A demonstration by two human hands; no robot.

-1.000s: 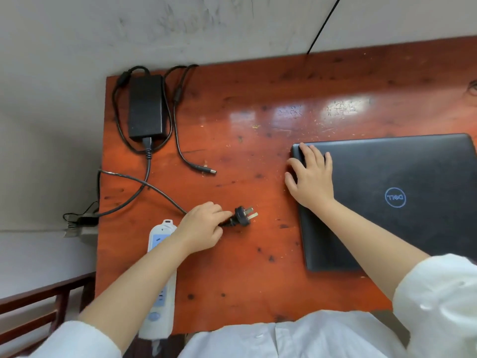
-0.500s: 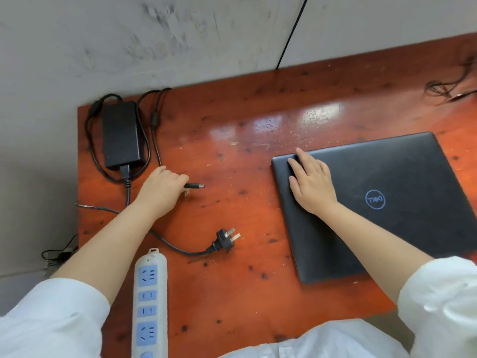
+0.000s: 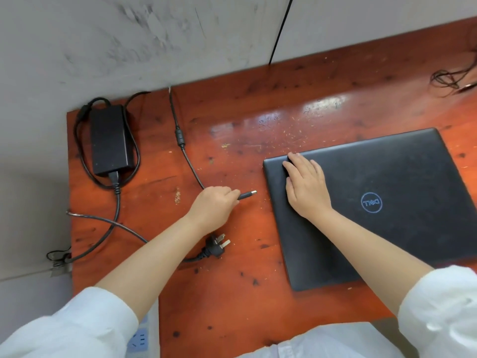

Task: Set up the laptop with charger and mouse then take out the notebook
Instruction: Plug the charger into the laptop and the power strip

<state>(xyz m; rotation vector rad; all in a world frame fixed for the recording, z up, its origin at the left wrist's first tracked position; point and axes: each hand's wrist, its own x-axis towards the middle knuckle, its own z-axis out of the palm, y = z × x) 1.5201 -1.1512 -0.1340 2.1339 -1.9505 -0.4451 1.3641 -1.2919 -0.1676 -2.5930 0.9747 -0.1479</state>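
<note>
A closed black laptop [image 3: 387,202] lies on the right of the red-brown wooden table [image 3: 232,293]. My right hand [image 3: 305,187] rests flat on its lid near the left edge. My left hand [image 3: 214,205] pinches the charger's barrel connector [image 3: 247,195], whose metal tip points at the laptop's left side a short gap away. The black charger brick [image 3: 109,139] sits at the table's far left with its cable looped around it. The wall plug [image 3: 216,248] lies loose on the table under my left forearm. No mouse or notebook is in view.
A white power strip [image 3: 140,339] with blue sockets peeks out by the table's front left edge, mostly hidden by my left sleeve. Thin tangled wires [image 3: 449,78] lie at the far right. A grey wall runs behind the table.
My left hand let go of the wall plug, took the barrel connector and carried it right toward the laptop. My right hand stayed on the lid.
</note>
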